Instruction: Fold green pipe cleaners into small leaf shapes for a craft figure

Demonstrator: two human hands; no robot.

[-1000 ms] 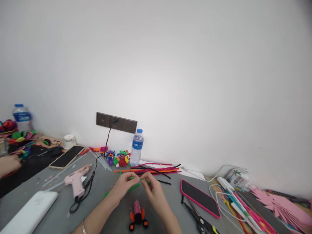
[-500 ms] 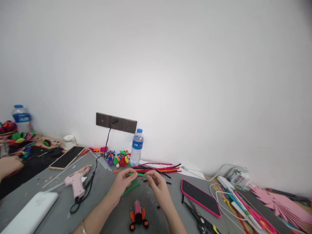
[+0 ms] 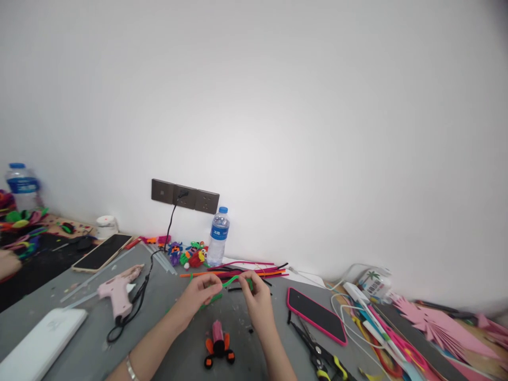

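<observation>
A green pipe cleaner [image 3: 230, 281] spans the gap between my two hands, slightly bent. My left hand [image 3: 200, 295] pinches one end, and my right hand [image 3: 253, 291] pinches it on the other side. Another green pipe cleaner [image 3: 214, 299] lies on the grey table behind my left hand. Below, between my forearms, rests a small pipe-cleaner figure [image 3: 219, 344] with a pink body, orange parts and black round ends. Beyond my hands lies a bundle of red, orange and black pipe cleaners [image 3: 238, 271].
On the left are a pink glue gun [image 3: 117, 292], a phone [image 3: 102, 253] and a white case [image 3: 43, 344]. A water bottle [image 3: 218, 236] stands by the wall near small figures [image 3: 197, 257]. To the right lie a pink-edged phone [image 3: 316, 316], pliers [image 3: 317, 349] and cables. Another person's hand [image 3: 8, 264] is far left.
The green pipe cleaner has gone from straight to bent between my hands. The whole view has shifted slightly, so the table things appear further left.
</observation>
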